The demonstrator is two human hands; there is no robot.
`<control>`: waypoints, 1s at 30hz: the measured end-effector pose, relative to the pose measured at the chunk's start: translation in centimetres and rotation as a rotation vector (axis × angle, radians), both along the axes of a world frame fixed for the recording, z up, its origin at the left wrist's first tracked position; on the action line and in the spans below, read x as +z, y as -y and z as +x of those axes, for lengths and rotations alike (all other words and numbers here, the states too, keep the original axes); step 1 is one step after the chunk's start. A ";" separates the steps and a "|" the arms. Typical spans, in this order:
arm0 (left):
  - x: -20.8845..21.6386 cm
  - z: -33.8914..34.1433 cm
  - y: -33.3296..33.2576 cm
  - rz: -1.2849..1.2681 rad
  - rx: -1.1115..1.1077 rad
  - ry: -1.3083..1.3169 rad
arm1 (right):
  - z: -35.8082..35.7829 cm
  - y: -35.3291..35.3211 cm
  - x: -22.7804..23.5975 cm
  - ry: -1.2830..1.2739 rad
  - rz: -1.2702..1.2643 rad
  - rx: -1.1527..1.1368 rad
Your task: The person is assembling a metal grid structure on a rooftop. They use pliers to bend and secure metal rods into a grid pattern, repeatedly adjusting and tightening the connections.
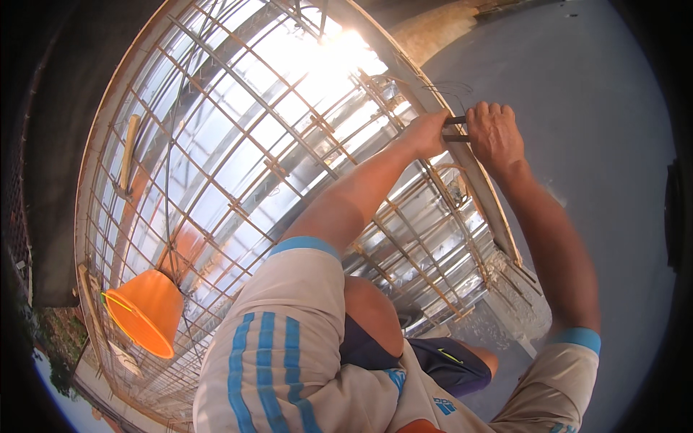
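Note:
Both my hands are closed at the edge of a rebar grid. Between them run two parallel dark metal bars (455,138), which look like the handles of one hand tool; their ends are hidden in my fingers. My left hand (426,135) grips them on the left, beside the wooden form edge (410,74). On the right, my right hand (495,138) is wrapped round the other end, knuckles up. Thin loose wires (456,89) stick out just above the hands. Below and to the left, the rusty rebar grid (249,86) spreads over shiny reflective sheeting.
An orange bucket (146,312) lies tipped on the grid at lower left. A wooden tool handle (130,150) stands out of the bars at far left. Bare rebar ends (516,278) project near my right forearm. A smooth grey surface (621,180) extends along the right.

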State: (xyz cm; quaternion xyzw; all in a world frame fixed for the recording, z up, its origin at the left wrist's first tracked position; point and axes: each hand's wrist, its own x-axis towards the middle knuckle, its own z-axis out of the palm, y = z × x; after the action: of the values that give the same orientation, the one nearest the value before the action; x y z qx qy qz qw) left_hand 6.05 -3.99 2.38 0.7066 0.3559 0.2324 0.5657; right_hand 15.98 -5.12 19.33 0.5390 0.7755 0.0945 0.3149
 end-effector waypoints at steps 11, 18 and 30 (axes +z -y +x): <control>-1.0 1.0 2.7 0.187 0.318 0.002 | -2.7 -6.1 3.5 -0.001 -0.769 -0.944; 0.9 0.8 0.6 -0.038 0.091 -0.026 | 1.9 1.1 -1.0 0.039 0.005 0.263; 1.2 0.0 4.5 0.283 0.299 0.043 | 0.0 -5.2 0.3 -0.081 -0.942 -1.052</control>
State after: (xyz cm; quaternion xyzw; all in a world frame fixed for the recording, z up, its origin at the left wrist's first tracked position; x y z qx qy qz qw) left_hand 6.04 -8.45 3.59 0.7133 0.4084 0.3766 0.4274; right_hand 15.94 0.08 19.66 0.6517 0.3817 -0.4360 0.4894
